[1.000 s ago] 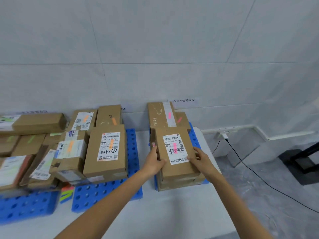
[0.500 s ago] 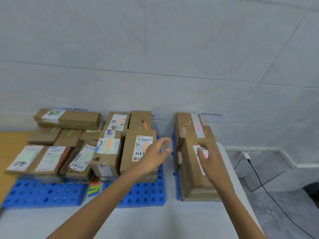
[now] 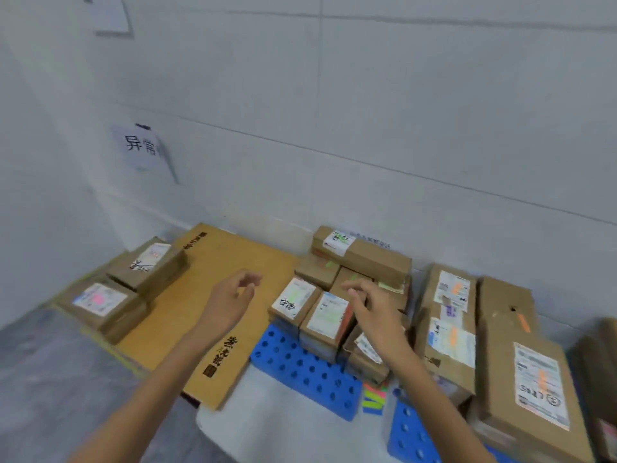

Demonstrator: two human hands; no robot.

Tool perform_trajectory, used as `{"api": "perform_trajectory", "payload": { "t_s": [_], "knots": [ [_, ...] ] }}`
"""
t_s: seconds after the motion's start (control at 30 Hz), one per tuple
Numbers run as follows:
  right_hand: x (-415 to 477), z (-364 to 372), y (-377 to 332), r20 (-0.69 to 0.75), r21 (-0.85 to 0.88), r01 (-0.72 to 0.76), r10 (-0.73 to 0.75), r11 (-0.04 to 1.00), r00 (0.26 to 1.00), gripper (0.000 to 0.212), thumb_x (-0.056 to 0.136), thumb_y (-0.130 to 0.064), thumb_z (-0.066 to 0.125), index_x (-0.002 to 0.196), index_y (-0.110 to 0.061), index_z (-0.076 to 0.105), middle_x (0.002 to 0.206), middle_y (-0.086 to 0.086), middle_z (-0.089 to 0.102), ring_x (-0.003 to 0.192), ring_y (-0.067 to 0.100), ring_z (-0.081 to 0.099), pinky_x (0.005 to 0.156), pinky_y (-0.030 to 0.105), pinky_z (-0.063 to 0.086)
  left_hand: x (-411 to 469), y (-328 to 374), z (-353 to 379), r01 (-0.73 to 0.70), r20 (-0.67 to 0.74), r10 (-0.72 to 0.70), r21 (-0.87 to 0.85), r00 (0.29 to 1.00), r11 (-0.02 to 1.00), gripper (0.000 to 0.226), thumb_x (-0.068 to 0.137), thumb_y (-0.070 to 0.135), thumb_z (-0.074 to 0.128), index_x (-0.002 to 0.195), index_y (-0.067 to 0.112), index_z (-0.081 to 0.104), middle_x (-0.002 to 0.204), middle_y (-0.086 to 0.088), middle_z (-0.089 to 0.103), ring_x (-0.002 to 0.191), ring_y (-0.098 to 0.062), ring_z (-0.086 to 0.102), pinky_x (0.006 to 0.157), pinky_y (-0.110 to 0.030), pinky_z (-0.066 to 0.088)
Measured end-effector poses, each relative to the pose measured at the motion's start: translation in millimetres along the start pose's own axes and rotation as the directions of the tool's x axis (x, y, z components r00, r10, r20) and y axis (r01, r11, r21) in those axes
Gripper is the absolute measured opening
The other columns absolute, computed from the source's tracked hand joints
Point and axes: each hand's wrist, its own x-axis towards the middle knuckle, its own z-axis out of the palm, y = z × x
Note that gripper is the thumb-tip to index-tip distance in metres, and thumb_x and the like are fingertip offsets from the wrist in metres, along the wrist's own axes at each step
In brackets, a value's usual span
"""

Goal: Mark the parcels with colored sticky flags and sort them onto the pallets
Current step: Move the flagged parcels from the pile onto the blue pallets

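Observation:
Both my hands hang in the air and hold nothing. My left hand [image 3: 230,300] hovers over a flat sheet of brown cardboard [image 3: 207,295], fingers loosely curled. My right hand [image 3: 374,312] hovers above several green-flagged parcels [image 3: 325,315] stacked on a blue pallet [image 3: 300,365]. Two parcels, one with a pink flag [image 3: 100,304], lie at the far left on the cardboard sheet. Orange-flagged parcels [image 3: 450,329] stand on the pallet to the right. A pad of coloured sticky flags [image 3: 374,397] lies between the two blue pallets.
A second blue pallet [image 3: 414,436] sits at the lower right under a large box [image 3: 531,389] with a white label. A paper sign [image 3: 142,147] hangs on the grey wall at the left. Grey floor [image 3: 50,379] lies at the lower left.
Both hands have let go of the pink-flagged parcel on the right-hand pallet. My view has swung left, and both hands now hover over the cardboard sheet and the green-flagged stack.

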Motion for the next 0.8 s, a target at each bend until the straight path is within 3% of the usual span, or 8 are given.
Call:
{"api": "perform_trajectory", "payload": {
  "t_s": [0.1,0.27,0.4,0.5,0.63,0.8],
  "knots": [
    [18.5,57.8,-16.0,0.141,0.028,-0.006,0.002,1.000,0.990,0.020,0.097,-0.016,0.048,0.104,-0.017,0.066,0.103,-0.008,0.064,0.096,0.003,0.055,0.078,0.002,0.037,-6.2,-46.9,-42.5,0.097,-0.051,-0.095,0.038,0.994,0.995,0.018,0.095,0.009,0.050,0.103,0.020,0.061,0.100,0.005,0.063,0.102,-0.011,0.057,0.081,-0.022,0.039],
    [48.4,124.6,-31.7,0.304,0.030,0.043,-0.050,0.999,0.951,0.020,0.096,-0.014,0.048,0.101,-0.019,0.067,0.101,-0.010,0.065,0.098,0.003,0.056,0.082,0.009,0.041,-17.9,-94.1,-92.8,0.227,-0.162,-0.213,0.070,0.963,0.971,0.018,0.095,0.010,0.049,0.102,0.021,0.061,0.101,0.006,0.064,0.100,-0.008,0.056,0.076,-0.020,0.039],
    [56.5,161.2,-39.9,0.443,0.047,0.068,-0.081,0.997,0.893,0.019,0.096,-0.014,0.049,0.099,-0.022,0.066,0.100,-0.015,0.063,0.097,-0.004,0.054,0.076,-0.001,0.035,-36.6,-125.9,-119.7,0.308,-0.276,-0.292,0.015,0.916,0.951,0.017,0.095,0.008,0.050,0.102,0.017,0.062,0.103,0.004,0.064,0.103,-0.014,0.059,0.085,-0.023,0.044],
    [66.1,187.0,-43.7,0.490,0.059,0.071,-0.091,0.996,0.867,0.020,0.096,-0.014,0.049,0.097,-0.023,0.067,0.096,-0.020,0.063,0.094,-0.006,0.055,0.075,-0.001,0.035,-36.5,-135.9,-139.4,0.343,-0.342,-0.327,-0.014,0.881,0.939,0.020,0.095,0.005,0.048,0.106,0.010,0.064,0.105,0.004,0.062,0.100,-0.010,0.055,0.078,-0.011,0.038],
    [78.1,228.6,-48.1,0.560,0.074,0.029,-0.066,0.997,0.826,0.021,0.096,-0.012,0.049,0.094,-0.025,0.065,0.094,-0.017,0.064,0.095,0.001,0.058,0.076,0.006,0.041,-20.5,-164.3,-166.6,0.381,-0.369,-0.359,-0.015,0.857,0.925,0.020,0.094,0.007,0.047,0.102,0.015,0.063,0.105,0.003,0.066,0.101,-0.013,0.058,0.084,-0.026,0.042],
    [120.1,303.1,-58.9,0.565,0.072,-0.029,-0.017,0.997,0.825,0.019,0.096,-0.014,0.049,0.092,-0.026,0.064,0.092,-0.013,0.064,0.092,0.003,0.059,0.074,0.005,0.040,41.1,-218.8,-206.7,0.348,-0.325,-0.315,0.049,0.892,0.936,0.021,0.094,0.004,0.047,0.104,0.010,0.064,0.104,0.003,0.063,0.102,-0.014,0.056,0.087,-0.028,0.042]
  ]
}}
